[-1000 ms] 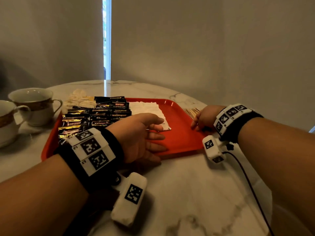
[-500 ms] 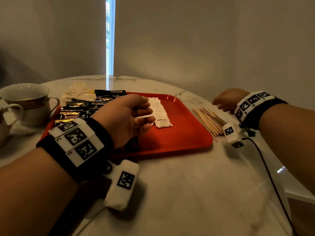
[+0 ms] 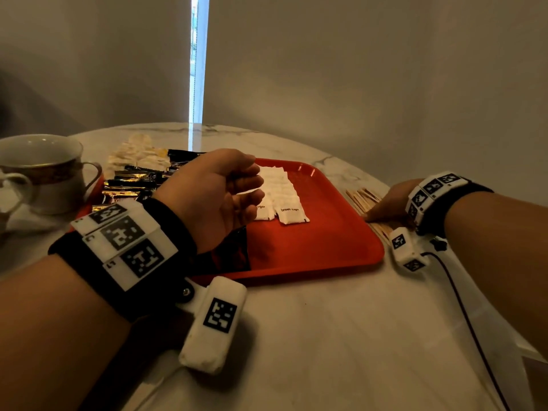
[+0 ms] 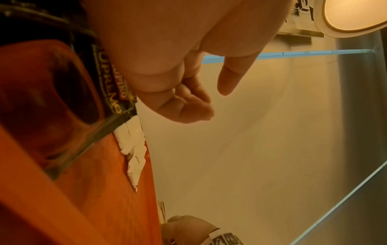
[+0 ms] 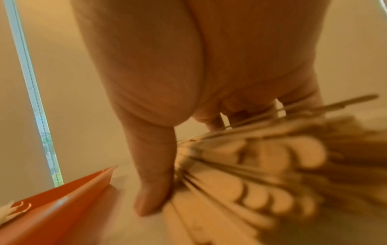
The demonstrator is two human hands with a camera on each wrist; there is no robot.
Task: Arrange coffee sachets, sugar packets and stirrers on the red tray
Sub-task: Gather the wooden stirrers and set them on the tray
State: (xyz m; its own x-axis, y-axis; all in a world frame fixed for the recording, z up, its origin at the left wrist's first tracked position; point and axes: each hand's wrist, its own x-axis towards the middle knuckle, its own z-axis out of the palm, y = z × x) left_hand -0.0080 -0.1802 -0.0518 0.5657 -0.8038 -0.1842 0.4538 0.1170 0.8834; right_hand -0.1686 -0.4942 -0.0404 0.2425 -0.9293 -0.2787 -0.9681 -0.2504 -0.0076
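**Stirrers Off the Tray: Where the Pickup Could Slip**

On the left of the pale marbled tabletop point(image 3: 311, 336) stands a white china cup with a dark patterned band point(image 3: 44, 170), just beside the flat red plastic tray point(image 3: 320, 250). Black and gold coffee sachets point(image 3: 139, 179) lie in rows on the tray's left part, and white paper sugar packets point(image 3: 284, 197) run in overlapped rows down its middle. Some pale crumpled wrappers point(image 3: 133, 152) sit beyond the sachets; whether they are on the tray I cannot tell.

Above the sugar rows hovers the left hand point(image 3: 216, 194), its fingers point(image 4: 194, 109) loosely curled with the thumb apart, holding nothing. Should it drop carelessly, the wrist or knuckles could scuff the overlapped packets out of line.

Further right, off the tray and just beside its right edge, lies the fanned pile of thin wooden stirrers point(image 5: 261, 174). The right hand point(image 3: 391, 203) rests over it, thumb down at the pile's tray-side edge and the other fingers point(image 5: 215, 122) reaching over the sticks. The wrist view is blurred, so whether they have closed on anything cannot be told.

The likely trouble is here: the sticks are slim, loose and splayed, so a partial pinch may lift only a few and scatter the rest, or push them under the tray's rim. The cable point(image 3: 462, 307) trailing from the wrist could also snag stray sticks.
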